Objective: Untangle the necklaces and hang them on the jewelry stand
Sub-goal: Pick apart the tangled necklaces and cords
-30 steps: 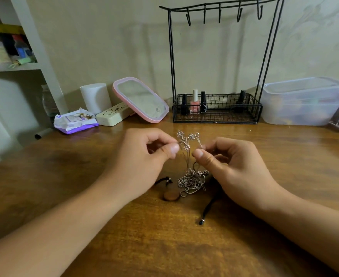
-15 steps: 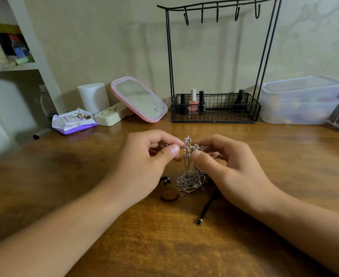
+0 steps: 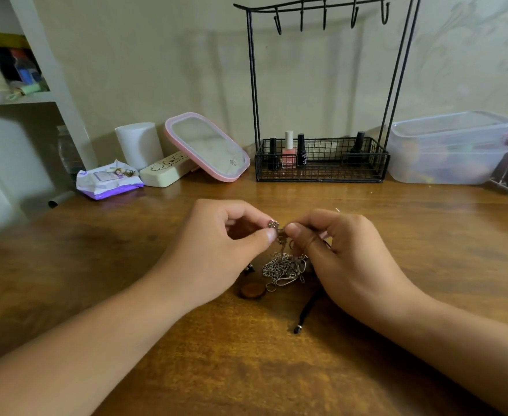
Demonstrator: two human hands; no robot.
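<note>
Left hand (image 3: 216, 244) and right hand (image 3: 345, 253): thumb and fingers of each pinched on the top of a tangled silver chain (image 3: 282, 267), held just above a wooden table (image 3: 246, 370). Chain's lower heap rests on the table beside a brown round pendant (image 3: 252, 290) and a black cord (image 3: 306, 313). Black wire jewelry stand (image 3: 321, 85): at the table's far edge, hooks bare.

Bare table (image 3: 426, 250) between hands and jewelry stand (image 3: 321, 163); hooks unobstructed
</note>
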